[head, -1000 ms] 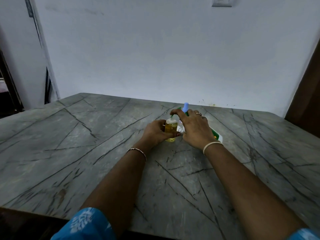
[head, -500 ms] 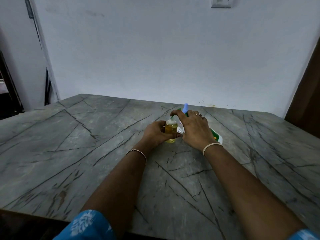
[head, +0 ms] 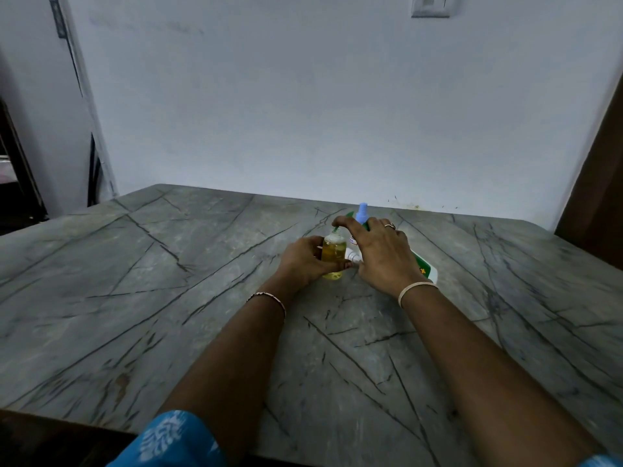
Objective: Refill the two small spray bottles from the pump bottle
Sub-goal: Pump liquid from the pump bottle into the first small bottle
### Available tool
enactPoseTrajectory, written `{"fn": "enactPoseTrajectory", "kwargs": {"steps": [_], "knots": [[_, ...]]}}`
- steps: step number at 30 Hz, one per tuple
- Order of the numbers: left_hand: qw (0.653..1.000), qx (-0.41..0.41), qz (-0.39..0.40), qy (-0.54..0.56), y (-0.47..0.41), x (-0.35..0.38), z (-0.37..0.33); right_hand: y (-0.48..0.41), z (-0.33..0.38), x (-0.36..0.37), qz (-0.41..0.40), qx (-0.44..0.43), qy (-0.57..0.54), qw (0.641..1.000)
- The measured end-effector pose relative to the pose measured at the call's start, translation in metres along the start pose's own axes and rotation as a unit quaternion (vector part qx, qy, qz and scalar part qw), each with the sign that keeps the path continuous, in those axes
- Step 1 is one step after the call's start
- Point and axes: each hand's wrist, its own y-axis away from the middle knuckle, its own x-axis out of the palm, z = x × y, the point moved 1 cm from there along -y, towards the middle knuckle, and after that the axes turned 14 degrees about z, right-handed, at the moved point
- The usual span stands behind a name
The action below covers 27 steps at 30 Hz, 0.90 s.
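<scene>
My left hand (head: 303,261) grips a small clear spray bottle (head: 333,254) of yellow liquid, upright on the table, its neck uncapped. My right hand (head: 381,254) arches over the white and green pump bottle (head: 425,268), which lies slanted beneath the palm. The index fingertip sits at the small bottle's neck. The thumb touches a white spray head (head: 352,256) beside the small bottle. I cannot tell whether this hand grips anything. A second small bottle's blue spray cap (head: 362,212) pokes up behind the right hand; its body is hidden.
The grey marble table (head: 168,298) runs to a white wall at the back. A dark wooden panel (head: 600,183) stands at the right. A dark doorway (head: 17,183) is at the left.
Both hands and the bottles keep their places; only the view shifts slightly.
</scene>
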Motion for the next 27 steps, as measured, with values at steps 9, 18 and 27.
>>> {"fn": "enactPoseTrajectory", "kwargs": {"steps": [9,18,27], "knots": [[1.000,0.001,0.002,0.001,-0.0008,0.0001,-0.0001,-0.0013,0.0023,0.0007,-0.011,0.007,0.008,1.000],[1.000,0.000,0.009,0.011,-0.0022,0.0009,0.0014,0.0001,0.0011,0.0014,-0.005,0.014,0.020,1.000],[1.000,0.002,0.004,-0.006,-0.0022,-0.0001,0.0019,0.0015,0.0051,-0.0020,-0.013,0.017,0.014,1.000]]}}
